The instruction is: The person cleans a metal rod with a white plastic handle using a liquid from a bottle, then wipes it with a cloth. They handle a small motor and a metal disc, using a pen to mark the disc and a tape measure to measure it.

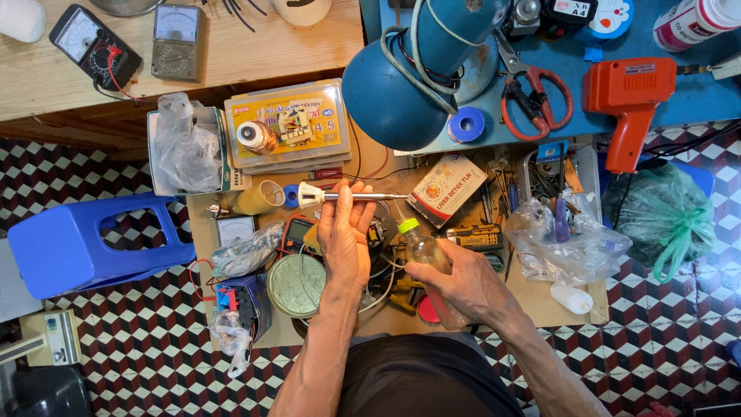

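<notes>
My left hand (344, 232) grips a soldering iron (351, 196) with a white handle and a metal shaft pointing right, held level over the small cluttered workbench (386, 166). My right hand (463, 282) is wrapped around a small clear plastic bottle (424, 249) with a yellow-green cap, tilted up to the left, just below the iron's shaft. The two hands sit close together at the middle of the bench.
A blue desk lamp (401, 93) hangs over the bench's far side. Red-handled scissors (532, 96) and an orange soldering gun (629, 100) lie on a blue table. Plastic parts boxes (289, 123), bags, a round tin (297, 286), two analogue meters (176, 31) and a blue stool (85, 243) surround me.
</notes>
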Motion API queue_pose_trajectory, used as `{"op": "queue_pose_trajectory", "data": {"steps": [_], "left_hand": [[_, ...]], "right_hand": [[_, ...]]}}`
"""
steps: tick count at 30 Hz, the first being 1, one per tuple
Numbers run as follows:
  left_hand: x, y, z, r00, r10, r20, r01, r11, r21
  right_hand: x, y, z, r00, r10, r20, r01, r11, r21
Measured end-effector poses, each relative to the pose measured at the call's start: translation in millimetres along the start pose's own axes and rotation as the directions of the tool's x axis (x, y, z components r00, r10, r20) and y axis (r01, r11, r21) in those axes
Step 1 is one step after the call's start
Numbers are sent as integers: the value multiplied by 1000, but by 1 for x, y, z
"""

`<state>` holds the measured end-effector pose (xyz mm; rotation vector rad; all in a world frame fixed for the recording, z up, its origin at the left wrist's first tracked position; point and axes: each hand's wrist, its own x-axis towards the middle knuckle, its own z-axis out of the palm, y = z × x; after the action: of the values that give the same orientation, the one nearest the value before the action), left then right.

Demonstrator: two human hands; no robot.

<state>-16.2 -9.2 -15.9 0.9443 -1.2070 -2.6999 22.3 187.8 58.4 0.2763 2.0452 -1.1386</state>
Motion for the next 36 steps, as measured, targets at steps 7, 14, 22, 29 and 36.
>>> {"op": "queue_pose_trajectory", "data": {"steps": [7,14,22,29,36], "left_hand": [[1,1,0,1000,4,-5,-4,1000,4],[0,1,1,1000,1,-10,-1,1000,15],[0,2,2,1000,4,-12,-4,1000,11],[1,2,2,1000,-7,-17,7,1000,15],[-1,-1,1,1000,-5,-18,5,1000,21]], "right_hand": [[-2,-2,-2,1000,-12,-24,11,1000,-8],[-4,-6,-4,999,-15,-32,15,1000,-6],[-2,-8,-4,999,17,-28,-18,1000,-18],[-2,-9,-3,999,37,-13,-37,999,-26],[-2,-2,-2,999,19,-46,-21,999,-32]]}}
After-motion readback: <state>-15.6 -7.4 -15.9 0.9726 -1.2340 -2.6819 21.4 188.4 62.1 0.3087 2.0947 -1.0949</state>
